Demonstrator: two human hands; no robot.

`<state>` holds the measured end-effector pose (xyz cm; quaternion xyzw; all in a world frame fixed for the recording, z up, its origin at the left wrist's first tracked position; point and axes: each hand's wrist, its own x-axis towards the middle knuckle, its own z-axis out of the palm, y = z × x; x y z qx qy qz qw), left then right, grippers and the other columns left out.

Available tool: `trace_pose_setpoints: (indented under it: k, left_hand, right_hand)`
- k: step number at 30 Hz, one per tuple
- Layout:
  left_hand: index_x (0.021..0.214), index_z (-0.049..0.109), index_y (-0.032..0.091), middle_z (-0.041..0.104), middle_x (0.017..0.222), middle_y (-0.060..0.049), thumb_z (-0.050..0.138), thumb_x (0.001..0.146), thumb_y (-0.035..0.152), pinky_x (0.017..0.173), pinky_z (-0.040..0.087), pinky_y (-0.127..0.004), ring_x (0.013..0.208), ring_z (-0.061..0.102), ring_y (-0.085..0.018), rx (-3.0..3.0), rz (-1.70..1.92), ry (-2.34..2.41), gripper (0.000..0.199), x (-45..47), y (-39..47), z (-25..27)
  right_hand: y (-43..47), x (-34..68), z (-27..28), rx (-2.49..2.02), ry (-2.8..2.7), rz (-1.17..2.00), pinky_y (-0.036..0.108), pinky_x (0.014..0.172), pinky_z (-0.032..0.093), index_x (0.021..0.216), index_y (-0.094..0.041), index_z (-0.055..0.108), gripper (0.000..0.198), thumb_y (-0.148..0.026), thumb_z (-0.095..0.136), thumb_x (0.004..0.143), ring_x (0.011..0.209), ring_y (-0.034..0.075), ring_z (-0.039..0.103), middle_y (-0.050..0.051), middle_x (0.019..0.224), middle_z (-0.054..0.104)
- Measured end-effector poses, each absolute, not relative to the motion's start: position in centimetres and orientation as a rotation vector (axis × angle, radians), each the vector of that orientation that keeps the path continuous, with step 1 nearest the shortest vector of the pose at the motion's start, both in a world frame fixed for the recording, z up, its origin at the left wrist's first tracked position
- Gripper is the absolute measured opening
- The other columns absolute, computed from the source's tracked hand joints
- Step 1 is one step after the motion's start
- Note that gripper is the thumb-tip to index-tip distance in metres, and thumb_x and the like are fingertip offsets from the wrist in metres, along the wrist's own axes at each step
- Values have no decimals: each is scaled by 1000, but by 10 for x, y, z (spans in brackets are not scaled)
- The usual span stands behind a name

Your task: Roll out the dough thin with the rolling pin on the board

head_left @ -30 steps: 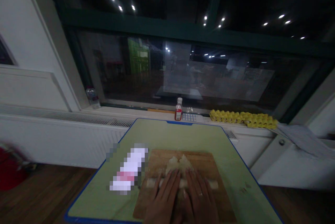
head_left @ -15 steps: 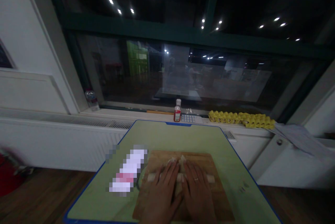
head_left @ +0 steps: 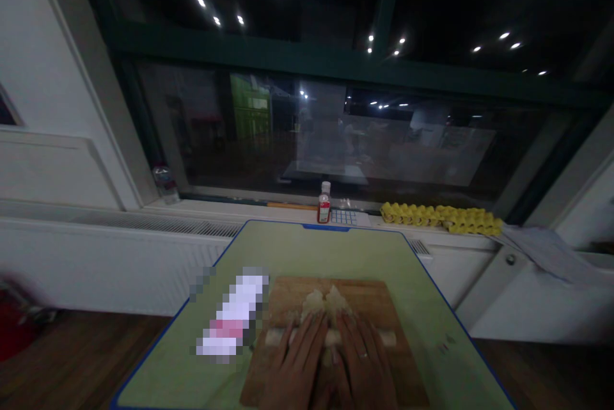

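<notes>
A pale rolling pin (head_left: pixel 332 337) lies crosswise on a wooden cutting board (head_left: pixel 401 359). My left hand (head_left: pixel 298 352) rests flat on its left half, fingers stretched forward over it. On the right half lies my right hand (head_left: pixel 362 352), also flat, with a ring on one finger. Both ends of the pin stick out past the hands. Flattened pale dough (head_left: pixel 314 302) shows beyond my fingertips, with a notch in its far edge. Part of the dough is hidden under the hands and pin.
The board sits on a light green table (head_left: pixel 326 250) with a blue rim. A blurred-out white and pink item (head_left: pixel 235 314) lies left of the board. On the windowsill stand a small bottle with a red label (head_left: pixel 324 205), a yellow egg tray (head_left: pixel 441 217) and a clear plastic bottle (head_left: pixel 165 185).
Both hands and the rolling pin have come slightly back toward me. More of the dough now shows in front of the fingertips.
</notes>
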<state>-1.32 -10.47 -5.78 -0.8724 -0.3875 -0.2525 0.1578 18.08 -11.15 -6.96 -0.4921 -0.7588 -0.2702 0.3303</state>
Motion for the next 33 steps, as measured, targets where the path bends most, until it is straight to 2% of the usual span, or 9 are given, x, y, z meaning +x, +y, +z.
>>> trace_pose_setpoints:
  k: [4,8,11,15,18,21,26,30,33]
  left_hand:
    - [159,3,15,39,156,-7,50,83,24,113,32,-42,141,38,-25,-2519,-711,-1129,90,-14,-107,-60]
    - [159,4,15,35,157,-8,50,85,23,115,29,-43,143,34,-25,-2540,-733,-1174,87,-10,-104,-56]
    - [158,11,16,35,157,-8,50,89,27,114,32,-44,143,34,-25,-2538,-760,-1225,80,-7,-98,-49]
    - [156,26,19,40,155,-7,51,91,33,109,39,-43,136,44,-26,-2544,-718,-1324,70,-6,-91,-30]
    - [152,35,20,44,152,-6,50,91,35,107,41,-45,133,48,-27,-2558,-632,-1394,64,-4,-89,-16]
    - [151,37,21,46,151,-6,49,92,35,107,40,-47,133,47,-27,-2550,-610,-1425,62,-3,-88,-13]
    - [153,32,18,42,154,-7,50,92,33,111,37,-42,138,42,-25,-2526,-714,-1321,65,-4,-91,-32]
    - [158,16,18,40,155,-7,50,92,33,113,35,-43,140,38,-25,-2529,-750,-1211,75,-9,-99,-47]
    - [159,4,16,39,156,-8,50,91,29,114,34,-43,141,38,-25,-2555,-732,-1162,83,-13,-107,-53]
  right_hand:
    - [-115,178,-67,-1310,-1951,-720,40,97,44,154,-21,28,62,-37,45,96,121,22,59,0,137,59]
    - [-113,169,-61,-1395,-1938,-655,44,102,41,146,-20,43,50,-34,40,98,122,24,57,2,137,60]
    - [-107,168,-57,-1407,-1947,-587,44,104,40,139,-19,51,45,-34,42,98,125,24,54,4,139,58]
    - [-97,168,-51,-1452,-1936,-511,43,104,43,135,-20,55,41,-33,42,99,125,22,55,5,136,60]
    - [-92,168,-46,-1482,-1948,-483,42,104,43,135,-21,56,40,-31,41,99,124,21,55,4,135,61]
    - [-92,167,-43,-1485,-1950,-500,42,106,42,137,-19,53,41,-30,40,100,126,21,53,4,137,59]
    - [-100,166,-48,-1484,-1959,-561,43,104,43,137,-18,53,43,-33,42,99,126,23,53,5,138,58]
    - [-108,170,-58,-1441,-1962,-631,43,105,41,137,-18,53,44,-34,42,98,124,23,56,4,137,59]
    - [-113,178,-66,-1371,-1999,-697,40,104,41,145,-21,45,52,-36,46,96,122,22,58,0,138,59]
